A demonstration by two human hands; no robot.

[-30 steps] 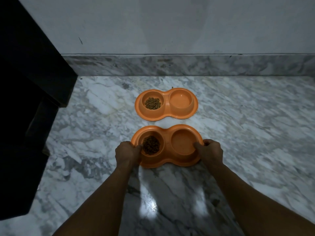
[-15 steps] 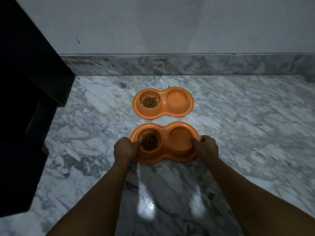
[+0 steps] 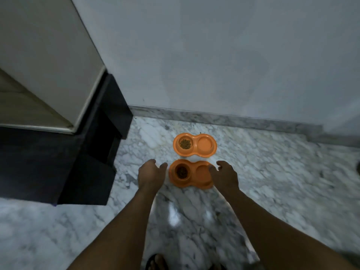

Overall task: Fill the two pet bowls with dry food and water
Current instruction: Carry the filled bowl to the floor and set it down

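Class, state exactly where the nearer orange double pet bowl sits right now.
In the head view, the nearer orange double pet bowl sits on the marble floor, between the open left hand and right hand, just in front of the farther orange double bowl by the wall.

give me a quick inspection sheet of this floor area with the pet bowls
surface: marble floor, glossy, light glare near the person.
job's things: far double bowl and near double bowl, both orange, one behind the other; kibble in each left cup; right cups hold no kibble, water cannot be told.
clutter: a small dark speck beside the far bowl.
grippers: left hand open, apart from the near bowl; right hand open, over its right end, contact unclear.
cables: nothing seen.
surroundings: grey wall, marble skirting, black cabinet base, sandalled foot.
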